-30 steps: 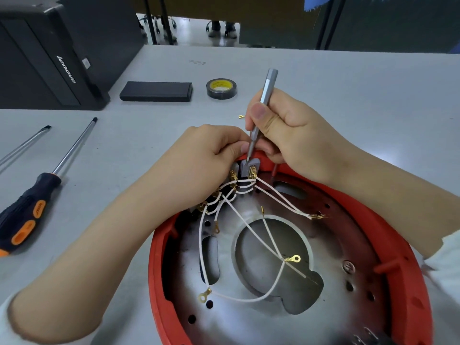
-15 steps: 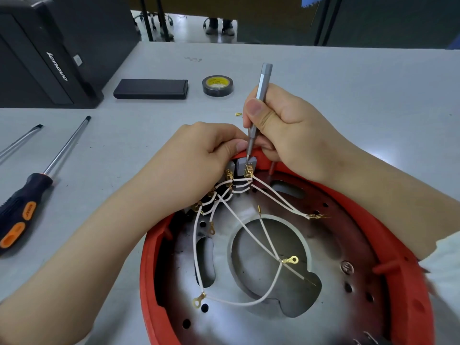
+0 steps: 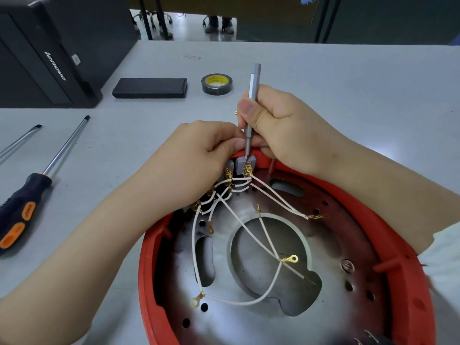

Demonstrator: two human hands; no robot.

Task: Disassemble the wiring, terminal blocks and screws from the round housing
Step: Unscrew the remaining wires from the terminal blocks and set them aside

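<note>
- Right hand (image 3: 281, 130) grips a slim grey screwdriver (image 3: 252, 100) upright, its tip on the grey terminal block (image 3: 245, 164) at the far rim of the red round housing (image 3: 408, 257).
- Left hand (image 3: 196, 158), fingers curled, pinches the neighbouring blocks, hiding most of them.
- White wires (image 3: 249, 232) fan out over the metal plate.
- Housing's near edge is cut off.

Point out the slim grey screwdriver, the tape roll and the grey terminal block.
slim grey screwdriver (image 3: 254, 82): head view, upper handle.
tape roll (image 3: 217, 83): head view, black outer band.
grey terminal block (image 3: 241, 164): head view, top face.
</note>
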